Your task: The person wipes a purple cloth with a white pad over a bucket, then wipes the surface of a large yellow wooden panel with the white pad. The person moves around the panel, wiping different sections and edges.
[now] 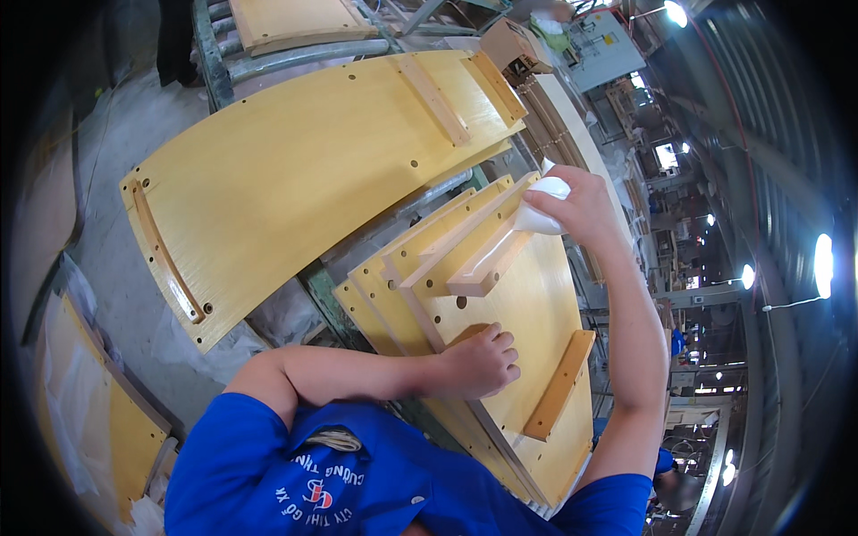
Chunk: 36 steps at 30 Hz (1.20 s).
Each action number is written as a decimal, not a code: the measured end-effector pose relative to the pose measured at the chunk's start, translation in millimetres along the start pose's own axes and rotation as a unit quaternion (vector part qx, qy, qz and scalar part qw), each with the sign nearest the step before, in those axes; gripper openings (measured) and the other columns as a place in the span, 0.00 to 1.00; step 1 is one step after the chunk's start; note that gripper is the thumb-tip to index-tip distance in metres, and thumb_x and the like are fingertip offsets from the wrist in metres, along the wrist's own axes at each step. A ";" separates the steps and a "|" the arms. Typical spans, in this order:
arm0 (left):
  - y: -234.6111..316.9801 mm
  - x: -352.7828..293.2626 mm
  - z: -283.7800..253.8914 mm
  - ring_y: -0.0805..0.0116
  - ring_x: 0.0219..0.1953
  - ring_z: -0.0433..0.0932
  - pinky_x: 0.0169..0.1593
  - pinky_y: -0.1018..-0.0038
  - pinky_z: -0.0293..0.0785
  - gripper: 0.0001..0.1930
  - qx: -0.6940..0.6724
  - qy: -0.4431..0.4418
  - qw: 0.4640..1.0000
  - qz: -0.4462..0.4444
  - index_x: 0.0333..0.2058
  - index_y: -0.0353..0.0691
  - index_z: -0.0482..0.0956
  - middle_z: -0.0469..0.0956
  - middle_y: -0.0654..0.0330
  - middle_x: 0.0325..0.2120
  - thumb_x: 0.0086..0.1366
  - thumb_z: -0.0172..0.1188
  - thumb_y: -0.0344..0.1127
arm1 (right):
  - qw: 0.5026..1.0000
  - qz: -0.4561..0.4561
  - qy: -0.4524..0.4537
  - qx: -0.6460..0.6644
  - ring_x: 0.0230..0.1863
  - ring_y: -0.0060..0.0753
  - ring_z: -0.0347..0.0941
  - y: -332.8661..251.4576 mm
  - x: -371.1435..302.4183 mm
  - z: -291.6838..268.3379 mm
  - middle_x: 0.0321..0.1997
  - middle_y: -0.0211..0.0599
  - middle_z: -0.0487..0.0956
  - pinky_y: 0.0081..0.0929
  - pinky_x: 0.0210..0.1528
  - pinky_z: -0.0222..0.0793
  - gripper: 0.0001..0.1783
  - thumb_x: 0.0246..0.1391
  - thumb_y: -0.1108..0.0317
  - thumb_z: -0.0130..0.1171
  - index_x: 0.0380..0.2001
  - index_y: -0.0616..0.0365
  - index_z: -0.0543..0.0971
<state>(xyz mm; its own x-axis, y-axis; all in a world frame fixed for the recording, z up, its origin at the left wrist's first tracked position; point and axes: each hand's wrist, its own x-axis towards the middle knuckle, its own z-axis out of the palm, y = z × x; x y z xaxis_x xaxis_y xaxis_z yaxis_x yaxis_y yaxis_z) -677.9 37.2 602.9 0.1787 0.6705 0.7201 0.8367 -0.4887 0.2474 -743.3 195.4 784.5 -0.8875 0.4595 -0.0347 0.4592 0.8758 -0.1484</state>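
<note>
My right hand (pixel 581 204) is closed around a white squeeze bottle (pixel 542 219), held low over a wooden strip (pixel 485 279). A white glossy line runs along the strip's face toward the bottle. That strip lies on the uppermost yellow wooden panel (pixel 527 335) of a stack in front of me. My left hand (pixel 481 362) rests at the near left part of the same panel, its fingers curled in; whatever may be inside them is hidden. Nearer the panel's right edge sits another wooden strip (pixel 561 386). Several dark round holes dot the panel by the first strip.
To the left lies a large curved yellow panel (pixel 295 179) with strips at both ends. Behind the stack are a cardboard box (pixel 514 52) and stacked brown boards (pixel 559 125). Metal rollers (pixel 299 61) stand at the back. Another plastic-covered panel (pixel 98 420) leans at the lower left.
</note>
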 end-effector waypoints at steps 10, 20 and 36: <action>-2.1 0.5 6.3 0.60 0.39 0.69 0.47 0.63 0.62 0.11 -0.068 -0.028 0.997 -0.001 0.26 0.45 0.74 0.72 0.61 0.27 0.51 0.59 0.44 | 0.993 -0.001 0.081 -0.090 0.33 0.46 0.75 65.2 51.0 -1.5 0.30 0.50 0.78 0.36 0.37 0.69 0.25 0.38 0.50 0.62 0.30 0.63 0.79; -3.7 1.5 6.7 0.62 0.38 0.69 0.48 0.63 0.62 0.11 -0.106 -0.028 0.994 -0.013 0.27 0.44 0.74 0.71 0.62 0.26 0.49 0.60 0.43 | 0.975 0.022 0.139 -0.171 0.38 0.44 0.75 109.4 83.3 15.4 0.34 0.42 0.78 0.38 0.41 0.70 0.21 0.42 0.50 0.60 0.34 0.55 0.79; -1.2 1.4 4.4 0.63 0.38 0.70 0.50 0.62 0.62 0.11 -0.090 -0.040 0.995 -0.019 0.28 0.45 0.74 0.71 0.63 0.26 0.49 0.60 0.43 | 0.966 0.038 0.153 -0.207 0.38 0.45 0.75 114.1 89.8 28.2 0.35 0.41 0.76 0.40 0.40 0.70 0.21 0.44 0.49 0.60 0.35 0.55 0.78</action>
<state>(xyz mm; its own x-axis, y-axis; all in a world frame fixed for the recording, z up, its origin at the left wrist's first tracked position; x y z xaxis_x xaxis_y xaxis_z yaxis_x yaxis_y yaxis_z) -676.4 41.2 600.7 0.1963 0.7293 0.6554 0.7385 -0.5497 0.3905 -771.7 332.5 736.6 -0.8273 0.4913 0.2723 0.5542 0.7931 0.2529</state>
